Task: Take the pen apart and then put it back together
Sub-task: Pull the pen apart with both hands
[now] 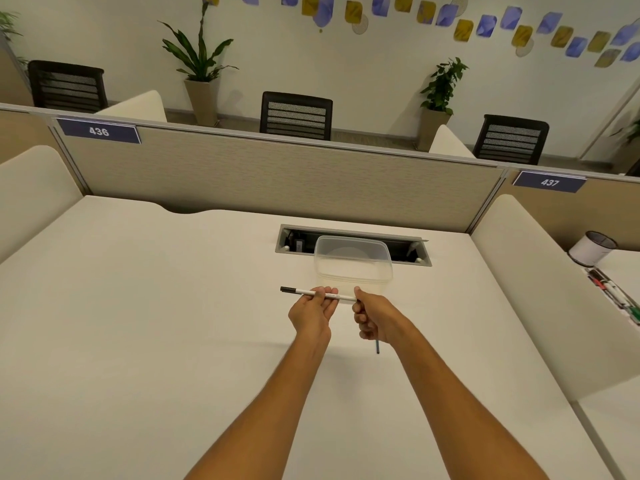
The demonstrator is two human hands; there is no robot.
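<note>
Pinching the white pen barrel point(320, 294) between thumb and fingertips, the left hand point(311, 315) holds it level at the frame's centre, black cap pointing left. The right hand point(372, 317) is closed around the barrel's right end, and a thin refill point(377, 346) sticks out below its fist. Just behind both hands, a clear plastic container point(353, 263) sits on the white desk point(138, 306).

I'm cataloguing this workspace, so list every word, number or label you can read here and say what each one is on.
"436": white digits on a blue plate on the left end of the divider.
"437": white digits on a blue plate on the right end of the divider.
Pen: small dark print on the white barrel, too small to read.
Markers on the next desk: any print is too blurred to read.
</note>
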